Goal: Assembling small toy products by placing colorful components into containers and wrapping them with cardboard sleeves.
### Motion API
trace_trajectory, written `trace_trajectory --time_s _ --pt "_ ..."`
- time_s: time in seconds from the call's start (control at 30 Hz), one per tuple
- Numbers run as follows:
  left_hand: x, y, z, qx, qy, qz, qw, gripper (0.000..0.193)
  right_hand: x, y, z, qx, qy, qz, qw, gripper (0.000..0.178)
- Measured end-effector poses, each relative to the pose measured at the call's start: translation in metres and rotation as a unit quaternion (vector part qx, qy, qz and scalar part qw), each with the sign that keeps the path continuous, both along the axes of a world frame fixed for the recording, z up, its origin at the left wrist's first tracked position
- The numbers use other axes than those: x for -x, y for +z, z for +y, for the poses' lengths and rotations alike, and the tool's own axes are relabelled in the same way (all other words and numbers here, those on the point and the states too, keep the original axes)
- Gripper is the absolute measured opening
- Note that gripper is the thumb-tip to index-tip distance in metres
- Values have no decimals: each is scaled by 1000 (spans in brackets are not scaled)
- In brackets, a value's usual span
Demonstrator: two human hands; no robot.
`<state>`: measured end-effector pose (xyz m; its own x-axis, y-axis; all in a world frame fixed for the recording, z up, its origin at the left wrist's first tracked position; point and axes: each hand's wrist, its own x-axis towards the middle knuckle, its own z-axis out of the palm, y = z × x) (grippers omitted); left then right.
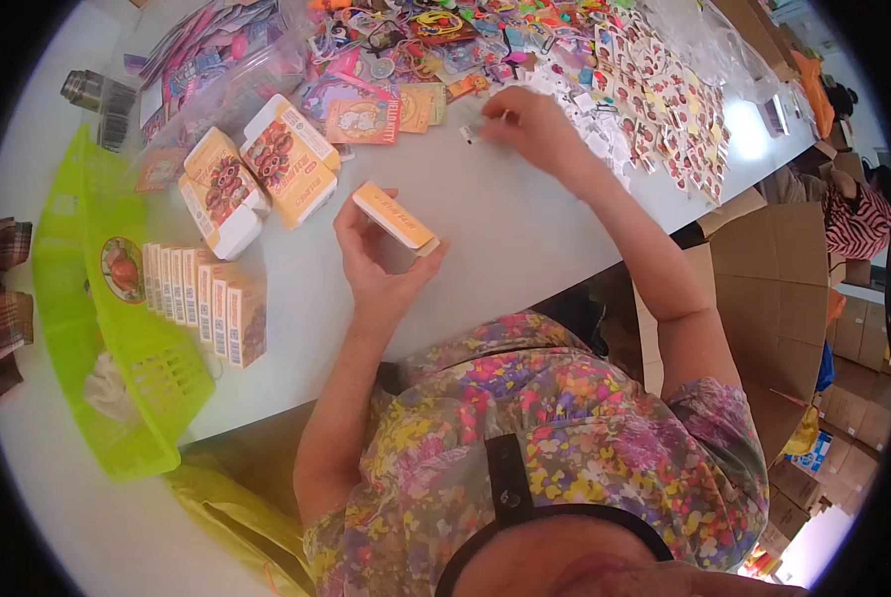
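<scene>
Orange-and-white card box (394, 216) sits in the left hand (371, 267), thumb and fingers clamped on it, above the white table (500, 234). Right hand (533, 127), blurred, is at a small packet (468, 132); cannot tell whether its fingertips hold it. Judgement: light left pressure spares the card; pick 1 packet at a time, box steady.

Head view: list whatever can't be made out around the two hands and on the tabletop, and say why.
All in the head view:
Inside of the orange box in the left hand: hidden by the box's own walls.
Whether the right hand grips the small pale item: blurred at the fingertips.
Far end of the trinket pile: cut off by the top edge.
Details on the patterned pieces: too small.
</scene>
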<state>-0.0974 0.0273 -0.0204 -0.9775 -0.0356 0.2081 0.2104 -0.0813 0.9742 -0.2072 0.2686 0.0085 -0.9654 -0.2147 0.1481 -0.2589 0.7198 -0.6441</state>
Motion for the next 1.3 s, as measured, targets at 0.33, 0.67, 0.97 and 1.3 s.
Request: trace_trajectory --time_s 0.33,0.67,0.97,1.3 --pt "-2 -14 -8 68 -18 41 997 90 -26 -3 1 -43 17 56 997 9" --pt "-2 2 -1 81 -24 15 996 84 5 -14 111 -172 -121 80 974 18" --pt "4 30 22 209 -24 3 978 75 -18 43 95 368 -129 -135 911 16" --pt "15 25 40 393 50 171 902 72 -76 88 -7 74 53 -100 991 9"
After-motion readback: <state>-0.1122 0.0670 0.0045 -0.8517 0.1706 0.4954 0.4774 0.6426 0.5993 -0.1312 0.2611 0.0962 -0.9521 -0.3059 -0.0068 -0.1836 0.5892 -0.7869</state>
